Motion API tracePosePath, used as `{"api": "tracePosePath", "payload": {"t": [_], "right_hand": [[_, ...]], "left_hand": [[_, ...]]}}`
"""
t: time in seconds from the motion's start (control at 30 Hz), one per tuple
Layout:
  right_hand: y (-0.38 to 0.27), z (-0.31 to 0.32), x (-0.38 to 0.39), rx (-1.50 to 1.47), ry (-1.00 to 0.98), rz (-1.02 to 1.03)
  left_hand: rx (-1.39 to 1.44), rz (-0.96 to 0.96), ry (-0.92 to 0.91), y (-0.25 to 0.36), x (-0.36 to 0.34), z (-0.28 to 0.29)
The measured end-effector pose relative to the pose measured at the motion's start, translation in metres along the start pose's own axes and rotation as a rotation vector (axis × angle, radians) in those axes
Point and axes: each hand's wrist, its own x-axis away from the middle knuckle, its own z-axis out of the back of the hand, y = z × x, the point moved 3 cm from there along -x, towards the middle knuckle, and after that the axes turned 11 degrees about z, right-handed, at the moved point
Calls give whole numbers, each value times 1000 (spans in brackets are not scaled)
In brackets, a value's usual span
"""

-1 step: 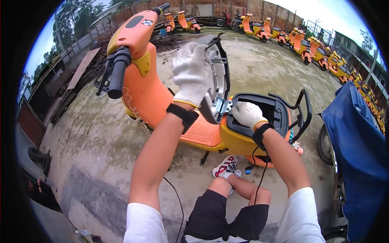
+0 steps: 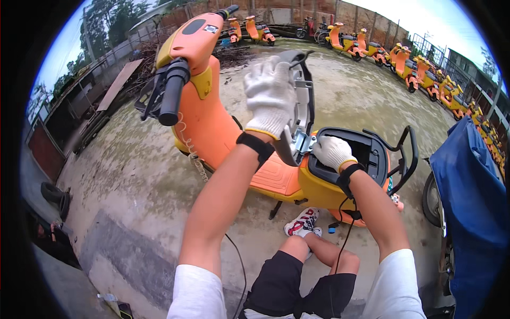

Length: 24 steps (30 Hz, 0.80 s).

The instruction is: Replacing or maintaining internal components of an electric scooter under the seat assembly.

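Observation:
An orange and yellow scooter (image 2: 223, 127) stands in front of me, its seat (image 2: 305, 101) tipped up toward the handlebar. My left hand (image 2: 270, 95), in a white knit glove, is closed round the near edge of the raised seat. A silver metal hinge (image 2: 303, 142) joins the seat to the front of the open storage compartment (image 2: 378, 159). My right hand (image 2: 333, 152), gloved too, is closed right beside the hinge at the compartment's front rim. Its fingertips are hidden, so what they hold does not show.
A black rear rack (image 2: 408, 154) rises behind the compartment. To the right, a blue cover (image 2: 467, 212) drapes another vehicle. Several similar scooters (image 2: 406, 66) line the far right fence. Black cables (image 2: 345, 242) hang by both my arms. A small blue object (image 2: 332, 228) lies near my shoe (image 2: 303, 222).
The whole scene sits slightly further right in the picture. Both hands keep their places on the seat and beside the hinge, and the seat stays raised.

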Motion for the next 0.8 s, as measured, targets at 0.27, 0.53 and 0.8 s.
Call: {"api": "tracePosePath", "payload": {"t": [0.27, 0.53, 0.8], "right_hand": [[3, -48, -60, 285, -162, 104], [44, -90, -75, 368, -77, 230], [76, -101, -75, 263, 34, 342]], "left_hand": [[-1, 193, -337, -11, 1, -39], [55, 168, -395, -5, 2, -76], [19, 40, -402, 13, 4, -75]]}}
